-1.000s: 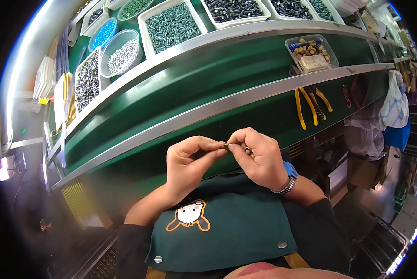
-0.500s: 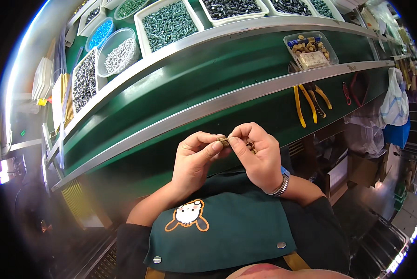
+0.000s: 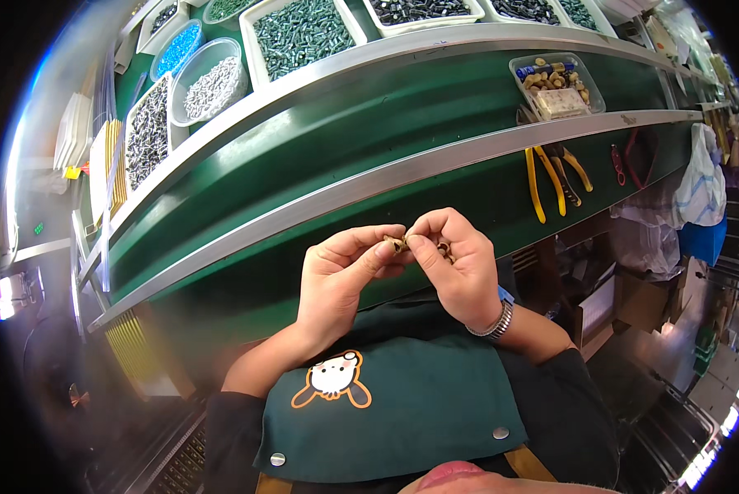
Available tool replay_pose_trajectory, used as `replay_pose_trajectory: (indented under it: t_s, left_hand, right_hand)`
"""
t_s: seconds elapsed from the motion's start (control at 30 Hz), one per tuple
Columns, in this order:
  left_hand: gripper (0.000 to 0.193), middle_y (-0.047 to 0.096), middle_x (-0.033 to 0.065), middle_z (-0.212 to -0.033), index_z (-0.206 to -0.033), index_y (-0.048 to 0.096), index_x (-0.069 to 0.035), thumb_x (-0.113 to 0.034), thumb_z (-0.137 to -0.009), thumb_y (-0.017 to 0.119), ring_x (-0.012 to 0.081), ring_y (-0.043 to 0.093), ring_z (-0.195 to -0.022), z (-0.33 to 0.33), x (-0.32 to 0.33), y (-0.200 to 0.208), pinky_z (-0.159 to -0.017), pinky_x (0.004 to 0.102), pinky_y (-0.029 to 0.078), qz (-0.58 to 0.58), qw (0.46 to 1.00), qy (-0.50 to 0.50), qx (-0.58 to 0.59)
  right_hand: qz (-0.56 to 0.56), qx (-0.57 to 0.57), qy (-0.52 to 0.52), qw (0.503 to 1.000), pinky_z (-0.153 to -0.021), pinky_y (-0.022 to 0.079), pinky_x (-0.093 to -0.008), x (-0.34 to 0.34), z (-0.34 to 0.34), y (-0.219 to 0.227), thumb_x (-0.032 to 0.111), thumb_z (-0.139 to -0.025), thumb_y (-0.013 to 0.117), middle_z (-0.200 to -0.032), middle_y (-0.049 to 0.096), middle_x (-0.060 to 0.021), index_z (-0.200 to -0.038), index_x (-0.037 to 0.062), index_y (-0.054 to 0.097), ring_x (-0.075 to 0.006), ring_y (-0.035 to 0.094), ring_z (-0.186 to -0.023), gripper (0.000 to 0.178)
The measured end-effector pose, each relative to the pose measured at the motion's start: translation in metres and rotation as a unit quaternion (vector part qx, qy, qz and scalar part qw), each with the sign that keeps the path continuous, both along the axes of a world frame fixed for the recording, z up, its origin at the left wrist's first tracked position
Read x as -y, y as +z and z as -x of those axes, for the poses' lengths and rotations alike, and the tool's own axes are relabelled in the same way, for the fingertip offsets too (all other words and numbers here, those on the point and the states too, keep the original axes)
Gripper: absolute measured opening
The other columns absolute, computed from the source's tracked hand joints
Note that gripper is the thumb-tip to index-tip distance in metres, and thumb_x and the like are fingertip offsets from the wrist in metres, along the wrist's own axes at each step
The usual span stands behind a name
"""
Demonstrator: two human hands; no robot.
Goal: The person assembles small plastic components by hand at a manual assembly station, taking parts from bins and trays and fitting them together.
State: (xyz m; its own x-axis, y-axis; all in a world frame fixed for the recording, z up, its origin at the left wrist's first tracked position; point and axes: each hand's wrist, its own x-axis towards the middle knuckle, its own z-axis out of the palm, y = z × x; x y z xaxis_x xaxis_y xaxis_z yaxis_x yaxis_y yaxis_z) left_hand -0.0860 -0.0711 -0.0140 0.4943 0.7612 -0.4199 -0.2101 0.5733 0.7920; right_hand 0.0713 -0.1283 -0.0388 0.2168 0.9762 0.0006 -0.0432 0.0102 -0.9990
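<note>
In front of my chest, my left hand (image 3: 335, 276) pinches a small brass-coloured fitting (image 3: 397, 244) between thumb and forefinger. Its exact kind is too small to make out. Thumb and forefinger of my right hand (image 3: 460, 272) are pressed together at the fitting's right side, touching it. More small brass-coloured pieces (image 3: 444, 250) lie inside the curled fingers of the right hand, mostly hidden by them. Both hands are closed and held above the near edge of the green bench (image 3: 336, 226).
Beyond a metal rail (image 3: 328, 195), yellow-handled pliers (image 3: 548, 185) lie on the right. A clear box (image 3: 596, 97) holds brown pieces and a blue marker. Trays of small dark green parts (image 3: 299, 37) and a tub of grey parts (image 3: 213, 86) stand at the back.
The fitting has turned slightly between my fingertips, and a dark opening shows at its end. My left hand has shifted a little left; both hands still hold their pieces.
</note>
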Motion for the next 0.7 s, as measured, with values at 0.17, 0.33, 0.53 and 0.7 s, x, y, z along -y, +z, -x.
replay_pose_trajectory:
  t_s: [0.17,0.33,0.53,0.7]
  left_hand:
    - [0.024,0.072,0.0135,-0.101,-0.117,0.066,0.006,-0.003,-0.095,0.062,0.0159,0.069,-0.086,-0.001,0.000,-0.004,-0.078,0.0232,0.057,-0.071,0.996,-0.013,-0.044]
    - [0.025,0.071,0.0150,-0.102,-0.120,0.065,0.007,-0.001,-0.096,0.060,0.0163,0.068,-0.086,0.001,0.001,-0.010,-0.079,0.0244,0.057,-0.143,0.985,-0.029,-0.092]
    - [0.026,0.072,0.0150,-0.102,-0.121,0.064,0.007,-0.001,-0.096,0.059,0.0154,0.067,-0.085,0.002,0.007,-0.009,-0.080,0.0245,0.057,-0.186,0.976,-0.029,-0.111]
    - [0.026,0.072,0.0150,-0.102,-0.120,0.064,0.007,-0.001,-0.096,0.059,0.0156,0.068,-0.086,0.000,0.005,-0.004,-0.080,0.0244,0.057,-0.135,0.986,-0.033,-0.088]
  right_hand:
    - [0.032,-0.027,0.021,0.999,-0.055,0.038,-0.0164,-0.002,-0.002,0.001,-0.003,-0.092,0.059,-0.076,0.059,0.0004,-0.099,0.0001,0.060,-0.0033,0.045,-0.061,0.008]
    - [0.056,-0.015,0.030,0.998,-0.055,0.037,-0.0155,-0.003,0.003,0.001,0.000,-0.093,0.061,-0.075,0.059,0.0001,-0.100,-0.0010,0.060,-0.0027,0.044,-0.061,0.007]
    - [0.061,-0.074,0.050,0.994,-0.050,0.034,-0.0154,-0.005,-0.001,-0.009,0.002,-0.092,0.065,-0.071,0.057,0.0000,-0.097,-0.0009,0.060,-0.0023,0.042,-0.056,0.007]
    - [0.126,-0.273,0.051,0.952,-0.044,0.029,-0.0161,-0.001,-0.005,-0.008,0.002,-0.093,0.064,-0.066,0.054,0.0003,-0.092,0.0013,0.059,-0.0025,0.039,-0.051,0.005]
